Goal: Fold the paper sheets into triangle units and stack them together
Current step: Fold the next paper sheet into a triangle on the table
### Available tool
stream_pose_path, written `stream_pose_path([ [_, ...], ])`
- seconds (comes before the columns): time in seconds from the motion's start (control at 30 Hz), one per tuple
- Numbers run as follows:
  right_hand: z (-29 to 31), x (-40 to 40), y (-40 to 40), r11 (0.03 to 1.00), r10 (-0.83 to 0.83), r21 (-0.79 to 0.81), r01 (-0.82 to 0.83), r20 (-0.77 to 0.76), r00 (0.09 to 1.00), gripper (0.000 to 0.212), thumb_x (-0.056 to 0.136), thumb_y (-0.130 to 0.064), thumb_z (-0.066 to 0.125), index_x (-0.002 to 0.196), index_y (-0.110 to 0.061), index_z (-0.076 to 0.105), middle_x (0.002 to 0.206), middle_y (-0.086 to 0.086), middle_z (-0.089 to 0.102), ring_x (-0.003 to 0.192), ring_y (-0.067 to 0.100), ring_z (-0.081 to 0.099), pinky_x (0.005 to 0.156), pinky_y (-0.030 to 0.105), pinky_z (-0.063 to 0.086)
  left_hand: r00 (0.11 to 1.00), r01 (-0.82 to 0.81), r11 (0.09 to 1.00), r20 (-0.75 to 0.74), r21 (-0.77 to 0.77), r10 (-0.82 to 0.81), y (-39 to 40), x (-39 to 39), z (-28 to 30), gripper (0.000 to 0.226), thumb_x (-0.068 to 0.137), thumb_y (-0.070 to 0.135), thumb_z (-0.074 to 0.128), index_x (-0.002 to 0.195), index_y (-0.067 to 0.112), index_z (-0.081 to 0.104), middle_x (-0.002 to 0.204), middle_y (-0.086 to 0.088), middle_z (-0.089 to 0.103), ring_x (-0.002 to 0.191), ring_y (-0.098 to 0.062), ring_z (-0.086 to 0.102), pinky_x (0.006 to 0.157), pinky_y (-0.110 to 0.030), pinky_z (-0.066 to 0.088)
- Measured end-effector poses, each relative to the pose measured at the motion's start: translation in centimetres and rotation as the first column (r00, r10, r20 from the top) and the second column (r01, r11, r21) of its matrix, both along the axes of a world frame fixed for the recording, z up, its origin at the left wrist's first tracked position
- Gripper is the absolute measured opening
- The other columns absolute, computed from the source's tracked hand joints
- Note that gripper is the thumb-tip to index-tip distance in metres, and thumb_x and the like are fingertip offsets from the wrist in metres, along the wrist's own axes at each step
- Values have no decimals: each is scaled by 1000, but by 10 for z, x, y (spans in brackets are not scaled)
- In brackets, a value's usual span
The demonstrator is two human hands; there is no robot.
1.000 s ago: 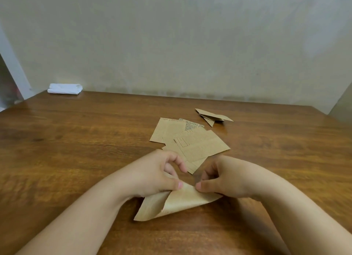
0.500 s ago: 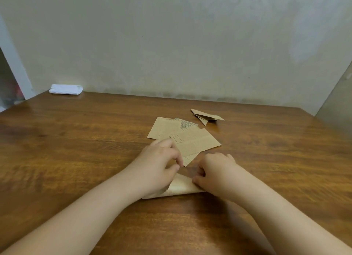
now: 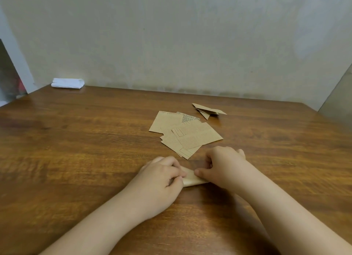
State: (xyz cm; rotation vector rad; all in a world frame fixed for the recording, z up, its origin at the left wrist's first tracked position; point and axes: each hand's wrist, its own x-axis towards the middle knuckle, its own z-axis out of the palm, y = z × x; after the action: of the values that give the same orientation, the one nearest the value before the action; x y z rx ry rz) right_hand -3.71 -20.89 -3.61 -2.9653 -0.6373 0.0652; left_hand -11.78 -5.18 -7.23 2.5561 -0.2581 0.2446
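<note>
Brown paper sheet (image 3: 192, 179), folded over, lies on the wooden table (image 3: 76, 150) between both hands, its long axis running left to right. The left hand (image 3: 162, 180) and right hand (image 3: 222, 169) each have a curled-finger grip on it, pressing it flat. Uneven pressure could skew the crease. Loose sheets (image 3: 186, 134) sit just beyond; finished units (image 3: 207, 110) lie farther back.
</note>
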Motion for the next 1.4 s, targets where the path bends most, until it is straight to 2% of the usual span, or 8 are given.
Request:
stream_pose_path([
  [0.13, -12, -17, -11, 918, 220, 319, -237, 88, 972, 4, 86, -24, 63, 89, -26, 61, 88, -13, 52, 86, 7, 47, 76, 17, 36, 999, -9, 1000, 31, -19, 10, 1, 1, -4, 32, 94, 26, 43, 111, 27, 70, 103, 24, 51, 107, 3, 38, 97, -20, 34],
  [0.23, -19, -33, -16, 855, 350, 376, -356, 87, 933, 16, 92, -16, 55, 97, -25, 66, 92, -13, 54, 85, 0, 48, 75, 10, 38, 1000, -7, 1000, 30, -19, 8, 1, 0, -4, 33, 94, 27, 42, 111, 27, 71, 104, 23, 51, 107, 3, 38, 94, -19, 34],
  [0.6, -26, -56, -47, 815, 494, 282, -506, 118, 861, 38, 92, -20, 48, 128, -23, 62, 116, -9, 54, 106, 3, 48, 94, 9, 34, 997, -74, 990, -4, 123, 76, -9, 1, 4, 34, 95, 31, 39, 109, 25, 70, 104, 17, 52, 103, -4, 41, 116, -34, 16],
  [0.8, -17, -55, -50, 813, 544, 186, -551, 95, 834, 41, 92, -32, 43, 126, -26, 63, 109, -8, 58, 97, 9, 52, 88, 24, 42, 986, -164, 970, 44, 178, 159, -20, -2, -1, 30, 93, 37, 44, 104, 25, 69, 94, 14, 49, 102, -5, 45, 120, -34, -1],
  [0.93, -14, -44, -39, 827, 385, 440, -349, 9, 923, 18, 90, -23, 58, 94, -21, 76, 88, 0, 61, 86, 8, 55, 79, 24, 45, 983, -181, 966, 53, 186, 174, -21, -5, -4, 32, 90, 43, 48, 108, 26, 68, 97, 14, 49, 105, -5, 45, 118, -35, -4],
  [1.07, -15, -39, -23, 880, 161, 460, -117, -57, 985, 12, 82, -30, 65, 75, -21, 69, 71, -6, 61, 69, 6, 54, 61, 14, 41, 980, -195, 967, 70, 166, 186, -20, -4, -5, 32, 90, 44, 48, 104, 24, 70, 95, 14, 48, 103, -4, 44, 117, -34, -6],
  [1.23, -14, -37, -13, 941, 29, 337, 6, -99, 995, 27, 76, -44, 68, 59, -29, 53, 82, -9, 52, 92, 13, 47, 83, 30, 32, 978, -201, 967, 83, 156, 190, -20, -4, -7, 35, 90, 47, 46, 103, 25, 70, 96, 16, 49, 102, -3, 44, 118, -36, -5],
  [1.4, -11, -31, -34, 946, -78, 298, 126, -170, 982, 27, 77, -46, 70, 58, -30, 60, 86, -11, 47, 98, 12, 42, 85, 33, 25, 977, -204, 970, 87, 132, 193, -20, -4, -8, 32, 90, 43, 49, 107, 26, 69, 95, 18, 47, 101, -1, 44, 118, -36, -6],
])
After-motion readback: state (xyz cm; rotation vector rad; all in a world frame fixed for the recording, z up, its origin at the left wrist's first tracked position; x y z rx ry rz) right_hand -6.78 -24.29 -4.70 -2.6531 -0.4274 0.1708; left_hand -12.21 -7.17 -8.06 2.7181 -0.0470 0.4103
